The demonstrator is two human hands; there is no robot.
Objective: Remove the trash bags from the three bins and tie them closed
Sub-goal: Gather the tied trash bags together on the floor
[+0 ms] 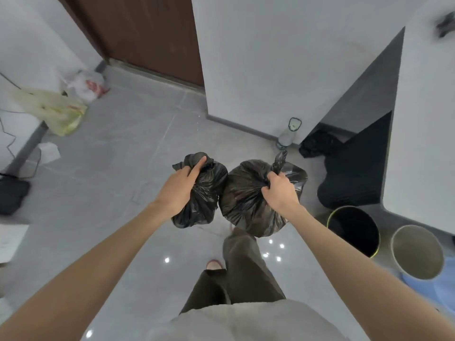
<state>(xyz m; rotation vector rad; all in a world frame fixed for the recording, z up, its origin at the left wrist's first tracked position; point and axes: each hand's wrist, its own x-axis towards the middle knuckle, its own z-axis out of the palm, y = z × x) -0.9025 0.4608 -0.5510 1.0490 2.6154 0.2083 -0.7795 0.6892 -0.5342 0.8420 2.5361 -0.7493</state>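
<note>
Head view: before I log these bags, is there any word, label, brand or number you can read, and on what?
No text can be read.
White plastic bag by the door: red print, too blurred to read.
Yellowish plastic bag: red marks, blurred.
Small white container by the wall: dark-outlined label, too small to read.
Left black trash bag, right black trash bag, black bin, grey bin: no print shows.

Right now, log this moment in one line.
left hand: grips small bag | right hand: grips large bag | bags: black, side by side | black bin, grey bin: on floor
</note>
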